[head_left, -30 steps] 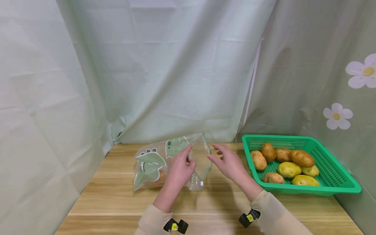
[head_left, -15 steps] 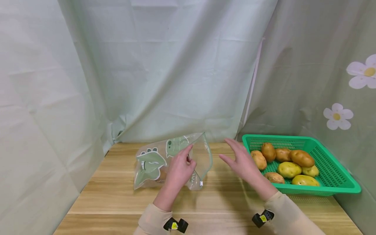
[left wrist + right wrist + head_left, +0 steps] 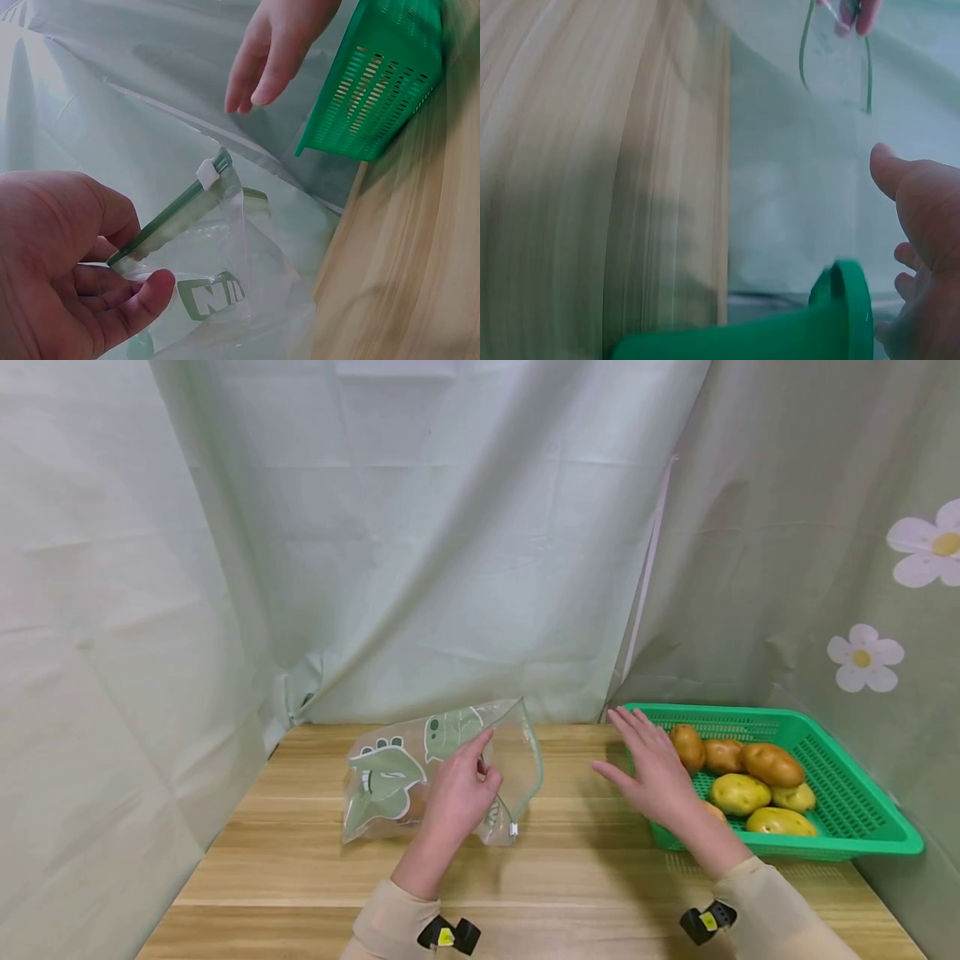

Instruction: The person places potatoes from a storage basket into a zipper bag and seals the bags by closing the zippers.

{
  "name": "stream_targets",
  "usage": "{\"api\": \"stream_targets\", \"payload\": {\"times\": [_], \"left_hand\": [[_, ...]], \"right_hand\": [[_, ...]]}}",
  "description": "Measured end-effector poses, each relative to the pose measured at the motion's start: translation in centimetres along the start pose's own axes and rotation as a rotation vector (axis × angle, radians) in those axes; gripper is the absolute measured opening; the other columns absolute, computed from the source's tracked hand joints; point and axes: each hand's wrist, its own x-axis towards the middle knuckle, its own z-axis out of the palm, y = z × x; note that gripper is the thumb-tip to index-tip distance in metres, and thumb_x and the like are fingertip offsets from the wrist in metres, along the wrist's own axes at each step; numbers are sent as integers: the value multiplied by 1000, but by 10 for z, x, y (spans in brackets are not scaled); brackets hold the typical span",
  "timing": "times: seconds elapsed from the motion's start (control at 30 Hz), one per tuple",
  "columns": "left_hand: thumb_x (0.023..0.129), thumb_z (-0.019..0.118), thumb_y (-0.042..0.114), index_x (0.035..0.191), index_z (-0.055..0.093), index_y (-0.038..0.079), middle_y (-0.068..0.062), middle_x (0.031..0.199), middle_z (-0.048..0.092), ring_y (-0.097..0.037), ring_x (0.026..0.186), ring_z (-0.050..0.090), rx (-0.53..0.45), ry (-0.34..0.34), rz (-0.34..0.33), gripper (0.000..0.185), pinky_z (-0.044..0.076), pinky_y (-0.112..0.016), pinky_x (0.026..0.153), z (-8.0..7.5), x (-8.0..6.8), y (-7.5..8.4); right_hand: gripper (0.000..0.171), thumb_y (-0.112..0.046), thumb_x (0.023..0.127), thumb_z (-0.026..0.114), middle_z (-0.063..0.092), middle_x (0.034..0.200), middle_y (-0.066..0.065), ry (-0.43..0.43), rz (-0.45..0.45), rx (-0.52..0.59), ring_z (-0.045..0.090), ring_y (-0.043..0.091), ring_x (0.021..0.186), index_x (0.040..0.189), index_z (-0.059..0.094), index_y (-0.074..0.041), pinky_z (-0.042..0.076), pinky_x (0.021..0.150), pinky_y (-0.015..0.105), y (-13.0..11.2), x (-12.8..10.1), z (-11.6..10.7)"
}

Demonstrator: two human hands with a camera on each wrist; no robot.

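Observation:
A clear slider zip bag [image 3: 386, 781] with green and white cartoon prints lies on its side, its mouth spread open to the right. My left hand [image 3: 459, 785] grips the near edge of that mouth; in the left wrist view the fingers curl round the green zip strip, below the white slider [image 3: 208, 174]. Something brownish shows faintly through the bag's lower part. Over the left rim of the green basket [image 3: 892, 835] hovers my right hand [image 3: 656, 777], fingers extended, thumb apart, holding nothing. Several potatoes [image 3: 772, 766], brown and yellow, lie in the basket; the hand hides those at the left.
The wooden table [image 3: 300, 877] carries both bag and basket. Pale cloth [image 3: 450, 543] hangs behind and to the left, and a grey-green flowered curtain [image 3: 780, 568] stands close at the right beside the basket.
My right hand has left the bag's mouth and moved right to the basket's left rim, its fingers straightening. The left hand and the bag have stayed nearly still.

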Motion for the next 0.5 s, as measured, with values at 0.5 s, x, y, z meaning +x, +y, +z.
{"api": "stream_targets", "payload": {"times": [0.5], "left_hand": [[90,72,-1,155,61,1,1,87,61,-12,71,54,1,-2,-13,66,48,-29,59,0,0,1]], "right_hand": [[86,-39,108,72,24,176,31,-36,67,1,15,55,163,173,29,-1,15,126,77,38,-15,-29]]}}
